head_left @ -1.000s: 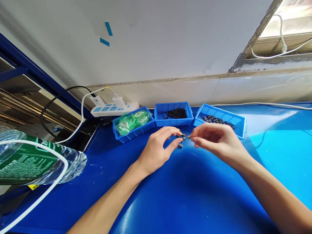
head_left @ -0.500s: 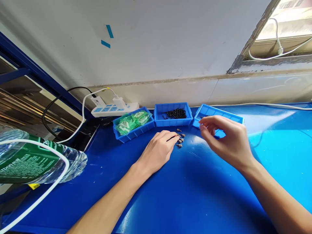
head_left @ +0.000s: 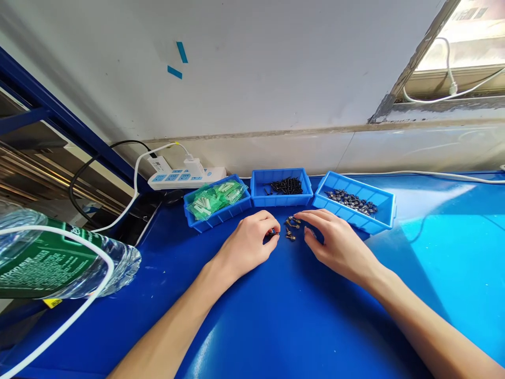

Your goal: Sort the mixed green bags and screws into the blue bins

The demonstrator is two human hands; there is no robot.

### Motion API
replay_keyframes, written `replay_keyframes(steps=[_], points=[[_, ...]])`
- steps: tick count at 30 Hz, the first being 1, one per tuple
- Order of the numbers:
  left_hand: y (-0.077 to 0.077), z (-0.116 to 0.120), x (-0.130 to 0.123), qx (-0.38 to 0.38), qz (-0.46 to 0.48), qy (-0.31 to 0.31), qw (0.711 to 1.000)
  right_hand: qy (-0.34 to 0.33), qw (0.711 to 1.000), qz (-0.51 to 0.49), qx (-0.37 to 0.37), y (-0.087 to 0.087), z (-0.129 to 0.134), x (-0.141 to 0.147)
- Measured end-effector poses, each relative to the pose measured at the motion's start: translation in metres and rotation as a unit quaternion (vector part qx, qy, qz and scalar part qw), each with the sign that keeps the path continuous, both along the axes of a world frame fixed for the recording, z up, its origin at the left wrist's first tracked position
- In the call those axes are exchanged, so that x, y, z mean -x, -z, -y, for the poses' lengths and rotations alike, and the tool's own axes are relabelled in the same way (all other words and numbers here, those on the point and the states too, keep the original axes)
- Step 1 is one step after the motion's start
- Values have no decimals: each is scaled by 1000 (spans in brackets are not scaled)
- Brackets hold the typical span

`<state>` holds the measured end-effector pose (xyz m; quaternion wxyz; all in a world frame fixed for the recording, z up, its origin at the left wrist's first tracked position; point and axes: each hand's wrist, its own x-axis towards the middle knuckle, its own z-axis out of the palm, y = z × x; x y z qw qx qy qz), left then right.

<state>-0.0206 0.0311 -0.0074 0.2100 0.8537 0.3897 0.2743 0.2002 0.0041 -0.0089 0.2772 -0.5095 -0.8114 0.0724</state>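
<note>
Several small metal screws (head_left: 291, 237) lie on the blue table between my hands. My left hand (head_left: 254, 237), just left of them, is curled with a small dark screw at its fingertips. My right hand (head_left: 335, 239) reaches in from the right, thumb and fingers apart, its index fingertip at the upper screws. Behind stand three blue bins: the left bin (head_left: 221, 215) with green-and-clear packets (head_left: 216, 197), the middle bin (head_left: 281, 200) with black screws (head_left: 288, 185), and the right bin (head_left: 355, 218) with silver screws (head_left: 353, 202).
A white power strip (head_left: 213, 173) with plugs and cables sits behind the left bin. At the left lies a large clear bottle with a green label (head_left: 43, 258), a white cable (head_left: 108, 263) crossing before it. A wall (head_left: 256, 68) rises behind the table (head_left: 276, 326).
My right hand has moved left and down from over the right bin to the loose screws, uncovering the silver screws. My left hand has drawn slightly left, away from the pile, with a small screw.
</note>
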Motion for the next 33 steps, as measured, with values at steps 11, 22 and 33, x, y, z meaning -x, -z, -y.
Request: replay_keyframes(steps=[11,22,33], points=[[-9,2,-3,-8,103,-20,994,-68,997,8,18,4,3,8],[-15,3,-10,233,337,-64,910,-21,951,-290,100,-16,7,14],[-22,8,-13,318,375,-59,869,-17,876,-419,239,-16,6,14]])
